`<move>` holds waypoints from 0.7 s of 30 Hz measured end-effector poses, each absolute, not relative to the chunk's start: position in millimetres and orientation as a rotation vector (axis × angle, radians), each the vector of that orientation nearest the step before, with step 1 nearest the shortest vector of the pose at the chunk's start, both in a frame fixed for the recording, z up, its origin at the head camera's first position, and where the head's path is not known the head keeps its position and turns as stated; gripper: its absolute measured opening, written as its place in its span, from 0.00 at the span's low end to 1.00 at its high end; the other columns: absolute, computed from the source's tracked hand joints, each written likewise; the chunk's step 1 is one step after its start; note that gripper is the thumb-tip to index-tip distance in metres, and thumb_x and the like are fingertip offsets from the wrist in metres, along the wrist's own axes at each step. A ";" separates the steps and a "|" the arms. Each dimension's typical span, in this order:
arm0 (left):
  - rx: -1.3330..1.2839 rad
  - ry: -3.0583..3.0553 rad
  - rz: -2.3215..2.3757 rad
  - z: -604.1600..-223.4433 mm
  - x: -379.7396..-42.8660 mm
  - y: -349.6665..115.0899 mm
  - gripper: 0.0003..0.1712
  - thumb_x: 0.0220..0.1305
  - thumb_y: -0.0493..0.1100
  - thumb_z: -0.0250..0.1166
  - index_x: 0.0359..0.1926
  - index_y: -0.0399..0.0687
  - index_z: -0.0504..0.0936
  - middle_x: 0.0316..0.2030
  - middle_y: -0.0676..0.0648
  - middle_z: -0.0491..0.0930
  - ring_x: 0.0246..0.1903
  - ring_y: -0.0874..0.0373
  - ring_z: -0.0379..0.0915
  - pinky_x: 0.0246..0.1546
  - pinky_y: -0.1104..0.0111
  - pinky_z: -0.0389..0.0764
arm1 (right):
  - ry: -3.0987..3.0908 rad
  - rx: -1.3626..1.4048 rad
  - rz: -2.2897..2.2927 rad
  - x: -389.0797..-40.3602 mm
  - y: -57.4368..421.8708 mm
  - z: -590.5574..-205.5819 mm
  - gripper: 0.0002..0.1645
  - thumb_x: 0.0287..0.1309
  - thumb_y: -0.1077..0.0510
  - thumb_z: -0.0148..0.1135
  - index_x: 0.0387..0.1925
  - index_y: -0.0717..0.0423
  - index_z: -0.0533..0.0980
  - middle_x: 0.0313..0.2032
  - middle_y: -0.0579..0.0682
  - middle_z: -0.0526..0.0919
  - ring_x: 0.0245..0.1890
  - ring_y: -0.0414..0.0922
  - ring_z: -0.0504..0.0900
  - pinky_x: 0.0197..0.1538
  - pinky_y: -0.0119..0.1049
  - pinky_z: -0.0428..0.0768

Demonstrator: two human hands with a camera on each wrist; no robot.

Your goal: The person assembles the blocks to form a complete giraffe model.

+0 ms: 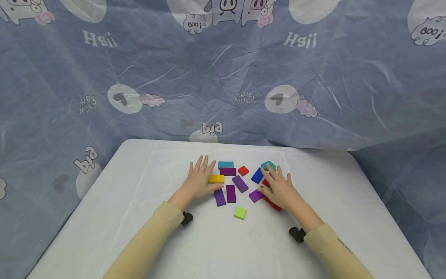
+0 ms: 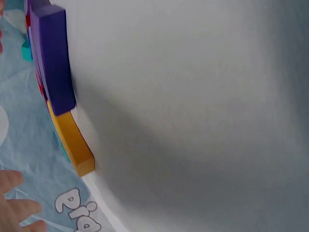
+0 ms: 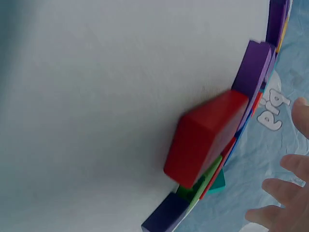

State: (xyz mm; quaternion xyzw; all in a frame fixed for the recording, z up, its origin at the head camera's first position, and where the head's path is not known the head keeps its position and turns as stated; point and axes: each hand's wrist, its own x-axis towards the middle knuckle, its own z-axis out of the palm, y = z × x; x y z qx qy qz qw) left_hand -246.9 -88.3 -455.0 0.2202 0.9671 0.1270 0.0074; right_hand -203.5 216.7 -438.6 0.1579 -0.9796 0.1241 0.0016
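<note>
Several coloured blocks lie loosely grouped on the white table. My left hand (image 1: 199, 182), fingers spread, hovers at the group's left side by a yellow block (image 1: 216, 179) and a purple block (image 1: 220, 197); it holds nothing. On the right, my right hand (image 1: 280, 189) is spread over a red block (image 1: 273, 204), a violet block (image 1: 256, 196) and a blue block (image 1: 257, 176), partly hiding some. A teal block (image 1: 268, 166) sits beyond its fingertips. In the right wrist view, the red block (image 3: 205, 137) stands near a green block (image 3: 206, 176), with the fingers above and apart.
Between the hands lie a light blue block (image 1: 225, 165), a small red block (image 1: 243, 170) and more purple blocks (image 1: 231, 193). A lime block (image 1: 240, 213) lies closer to the front. A printed blue-grey cloth (image 1: 209, 69) hangs behind the white table (image 1: 244, 252).
</note>
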 end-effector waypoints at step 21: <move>1.008 2.878 0.331 -456.9 -242.1 -40.9 0.42 0.64 0.68 0.58 0.73 0.54 0.65 0.73 0.44 0.62 0.74 0.43 0.53 0.72 0.48 0.61 | -3.202 0.616 0.401 -182.8 206.2 -450.0 0.33 0.63 0.48 0.64 0.66 0.55 0.71 0.71 0.61 0.65 0.71 0.68 0.59 0.65 0.75 0.54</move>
